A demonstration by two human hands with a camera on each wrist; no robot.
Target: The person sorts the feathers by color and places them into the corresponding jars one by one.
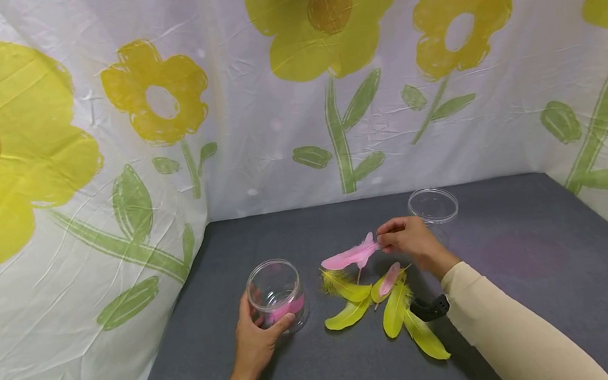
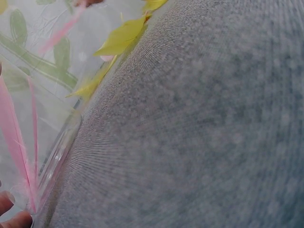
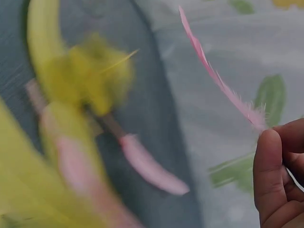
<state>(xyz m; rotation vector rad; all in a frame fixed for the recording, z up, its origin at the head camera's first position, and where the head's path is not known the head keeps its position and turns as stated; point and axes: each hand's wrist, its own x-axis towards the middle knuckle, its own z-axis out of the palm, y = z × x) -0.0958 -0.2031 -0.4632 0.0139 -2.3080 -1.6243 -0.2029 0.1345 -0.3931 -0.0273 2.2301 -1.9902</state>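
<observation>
The right hand [image 1: 410,242] pinches a long pink feather [image 1: 350,256] by its fluffy quill end between thumb and fingertips [image 3: 270,166], holding it above the grey felt-like table top [image 1: 528,292]. The feather's long axis runs nearly level, left to right across the scene and sloping slightly down to the left; its tip points left, toward the near-left jar, while the downy base sits at the fingers on the right. In the right wrist view the same feather [image 3: 216,78] shows edge-on as a thin pink line rising away from the thumb.

Nearest to the person, the left hand [image 1: 258,340] wraps its fingers and thumb around the near side of a round clear plastic jar [image 1: 277,298], which stands upright on the table with its mouth open. A pink feather [image 1: 286,309] lies inside it (the left wrist view shows pink vanes [image 2: 19,152] pressed against the clear wall, with fingertips [image 2: 14,218] at the bottom edge).

Just right of that jar, a loose cluster of yellow-green feathers [image 1: 392,316] is spread on the table, fanned in several directions, with one smaller pink feather [image 1: 389,278] lying among them. The held feather hangs just above the far edge of this cluster, apart from it.

Farther back and to the right, just beyond the right hand, stands a second clear plastic jar [image 1: 433,205], also upright and open. Behind the table hangs a white sheet printed with yellow flowers and green stems [image 1: 329,94].
</observation>
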